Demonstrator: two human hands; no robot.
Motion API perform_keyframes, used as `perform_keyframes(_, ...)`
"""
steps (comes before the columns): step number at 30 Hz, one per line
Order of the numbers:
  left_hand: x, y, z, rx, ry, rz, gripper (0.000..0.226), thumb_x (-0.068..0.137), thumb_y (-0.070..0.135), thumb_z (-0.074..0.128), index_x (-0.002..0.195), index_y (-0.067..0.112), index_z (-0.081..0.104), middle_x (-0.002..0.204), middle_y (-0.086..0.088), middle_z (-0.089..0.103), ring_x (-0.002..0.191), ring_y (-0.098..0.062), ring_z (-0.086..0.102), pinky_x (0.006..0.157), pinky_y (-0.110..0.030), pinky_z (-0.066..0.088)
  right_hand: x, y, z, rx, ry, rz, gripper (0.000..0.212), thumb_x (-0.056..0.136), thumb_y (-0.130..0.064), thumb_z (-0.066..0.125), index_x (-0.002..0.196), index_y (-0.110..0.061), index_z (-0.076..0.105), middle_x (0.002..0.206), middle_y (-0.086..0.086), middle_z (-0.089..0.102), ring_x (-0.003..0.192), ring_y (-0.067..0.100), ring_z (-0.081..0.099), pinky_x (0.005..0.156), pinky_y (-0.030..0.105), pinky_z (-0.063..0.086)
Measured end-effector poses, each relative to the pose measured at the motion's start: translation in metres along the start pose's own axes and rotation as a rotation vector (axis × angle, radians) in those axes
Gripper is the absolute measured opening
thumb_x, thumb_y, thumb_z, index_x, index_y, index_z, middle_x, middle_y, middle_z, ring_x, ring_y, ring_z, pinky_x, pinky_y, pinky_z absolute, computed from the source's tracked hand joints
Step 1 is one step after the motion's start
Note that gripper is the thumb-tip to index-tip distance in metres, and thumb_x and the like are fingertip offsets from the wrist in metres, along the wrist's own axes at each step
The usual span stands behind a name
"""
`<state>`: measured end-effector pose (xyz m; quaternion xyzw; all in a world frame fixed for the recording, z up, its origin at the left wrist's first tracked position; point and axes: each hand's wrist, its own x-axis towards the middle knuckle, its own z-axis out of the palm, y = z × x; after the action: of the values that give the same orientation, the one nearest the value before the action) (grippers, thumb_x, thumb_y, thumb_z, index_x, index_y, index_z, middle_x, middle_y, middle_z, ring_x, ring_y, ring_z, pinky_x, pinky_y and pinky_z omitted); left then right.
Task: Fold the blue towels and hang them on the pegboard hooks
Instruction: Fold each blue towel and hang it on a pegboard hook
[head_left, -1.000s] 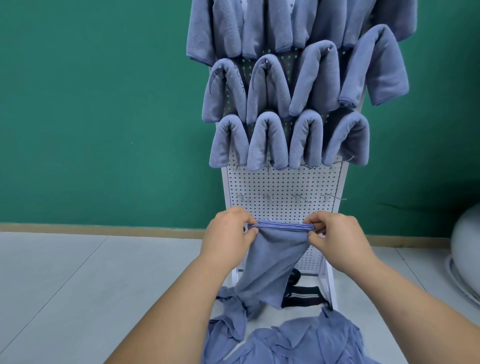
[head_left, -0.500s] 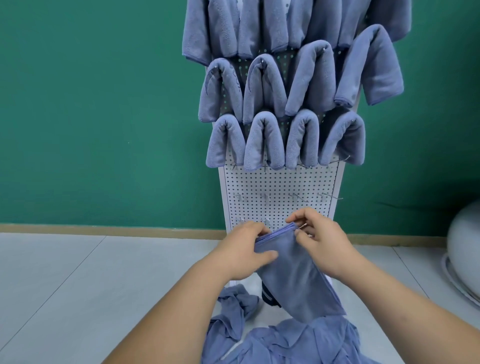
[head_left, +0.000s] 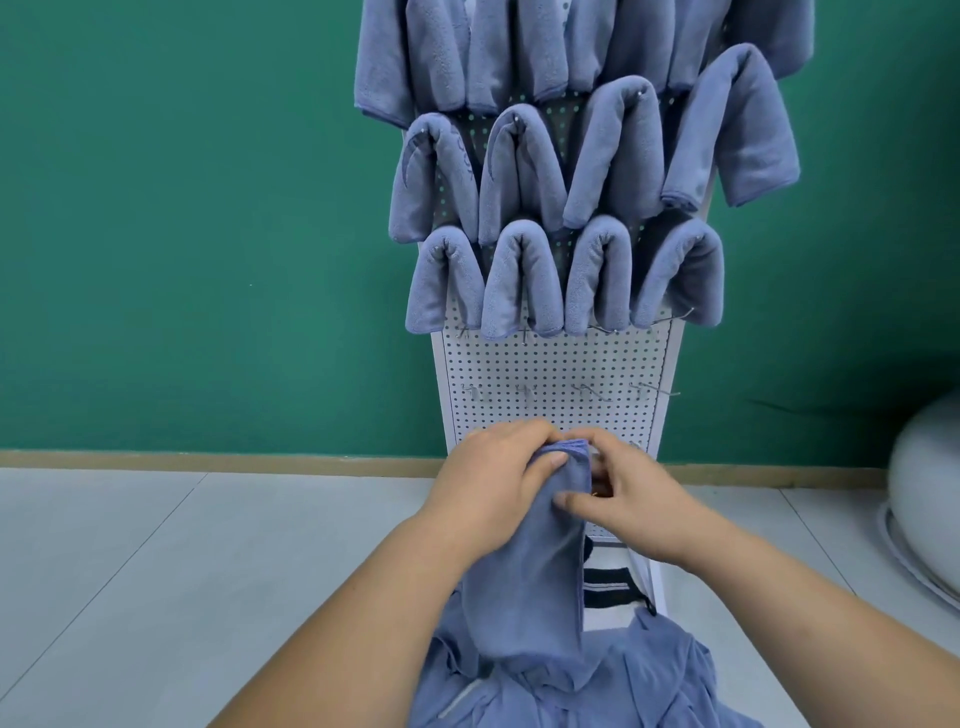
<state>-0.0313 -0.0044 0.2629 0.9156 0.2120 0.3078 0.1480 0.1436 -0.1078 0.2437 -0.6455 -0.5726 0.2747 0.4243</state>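
Pale grey tiled floor (head_left: 156, 571) runs back to a green wall (head_left: 182, 208). Nearest, a heap of loose blue microfibre towels (head_left: 649, 686) lies at the lower edge. Above it a narrow folded blue towel (head_left: 524, 587) hangs from both hands. The left hand (head_left: 493, 488) grips its top fold, thumb across the front. The right hand (head_left: 639, 493) pinches the right edge, thumb on the cloth. Half a second ago the towel was wider and slanted. Now it hangs straight, and the hands are closer together. Behind stands the white perforated pegboard (head_left: 556, 364), with bare wire hooks (head_left: 592, 391) just above the hands and rows of hung blue towels (head_left: 519, 280) higher.
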Motion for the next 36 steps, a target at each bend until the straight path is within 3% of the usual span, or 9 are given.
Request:
perform_keyframes(3,0.002,-0.001,-0.007,-0.009,0.054,0.047,0.012,0.107,0.036,0.054,0.109,0.030,0.064,0.102,0.016,0.066,0.097,-0.011,0.056,0.093,-0.040,0.047,0.001,0.015,-0.004,-0.170,-0.107,0.040,0.043,0.089,-0.028,0.079,0.127,-0.036,0.061,0.104,-0.014,0.078,0.097,0.006,0.074,0.088,0.030,0.059)
perform_keyframes(7,0.002,-0.012,-0.020,-0.224,0.209,-0.132,0.008,0.106,0.032,0.058,0.107,0.034,0.065,0.100,0.017,0.068,0.097,-0.008,0.062,0.086,-0.027,0.049,0.001,0.044,-0.017,-0.415,-0.177,0.109,0.018,0.088,-0.033,0.081,0.096,-0.038,0.066,0.097,-0.020,0.076,0.090,0.000,0.071,0.086,0.031,0.059)
perform_keyframes(10,0.000,-0.028,-0.026,-0.342,0.354,-0.298,0.009,0.105,0.026,0.060,0.104,0.032,0.067,0.097,0.018,0.071,0.094,-0.003,0.064,0.082,-0.018,0.048,-0.002,0.059,-0.033,-0.545,-0.205,0.154,0.017,0.089,-0.035,0.079,0.080,-0.035,0.064,0.079,-0.021,0.069,0.073,0.003,0.063,0.069,0.022,0.051)
perform_keyframes(13,-0.004,-0.058,-0.026,-0.325,0.400,-0.453,0.009,0.105,0.025,0.060,0.102,0.028,0.068,0.095,0.013,0.071,0.090,-0.009,0.065,0.081,-0.025,0.050,-0.006,0.066,-0.049,-0.530,-0.158,0.210,0.028,0.090,-0.032,0.081,0.070,-0.029,0.060,0.064,-0.018,0.062,0.060,0.003,0.051,0.061,0.019,0.043)
perform_keyframes(17,-0.011,-0.077,-0.022,-0.353,0.299,-0.652,0.008,0.103,0.023,0.063,0.099,0.025,0.069,0.093,0.004,0.073,0.086,-0.021,0.067,0.082,-0.035,0.054,-0.010,0.067,-0.065,-0.371,-0.002,0.234,0.018,0.088,-0.037,0.082,0.081,-0.022,0.074,0.078,-0.003,0.075,0.072,0.022,0.065,0.071,0.039,0.054)
perform_keyframes(20,-0.011,-0.078,-0.019,-0.503,0.296,-0.808,0.012,0.100,0.024,0.062,0.090,0.020,0.066,0.089,0.002,0.070,0.082,-0.023,0.061,0.077,-0.036,0.049,-0.012,0.058,-0.070,-0.048,0.208,0.214,0.025,0.095,-0.034,0.076,0.079,-0.015,0.070,0.073,-0.001,0.064,0.072,0.017,0.052,0.071,0.036,0.040)
perform_keyframes(24,-0.003,-0.069,-0.019,-0.758,0.393,-0.889,0.016,0.092,0.030,0.058,0.082,0.020,0.064,0.087,0.000,0.063,0.082,-0.022,0.053,0.079,-0.040,0.045,-0.006,0.041,-0.070,0.154,0.447,0.167,0.041,0.097,-0.054,0.066,0.097,-0.014,0.066,0.099,0.022,0.064,0.084,0.020,0.057,0.078,0.042,0.044)
perform_keyframes(29,0.004,-0.058,-0.013,-0.800,0.465,-0.875,0.020,0.103,0.031,0.051,0.101,0.016,0.064,0.102,-0.003,0.070,0.086,-0.020,0.059,0.078,-0.040,0.047,-0.002,0.021,-0.064,0.126,0.651,0.105,0.031,0.102,-0.049,0.062,0.092,-0.019,0.062,0.087,0.002,0.070,0.077,0.021,0.062,0.070,0.040,0.048)
perform_keyframes(36,-0.003,-0.075,0.004,-0.588,0.434,-0.981,0.009,0.101,0.027,0.061,0.108,0.024,0.065,0.107,0.005,0.069,0.098,-0.021,0.067,0.087,-0.040,0.057,0.007,0.051,-0.061,0.239,0.582,0.353,0.034,0.089,-0.037,0.083,0.115,-0.023,0.066,0.100,0.000,0.079,0.097,0.025,0.075,0.093,0.050,0.060)
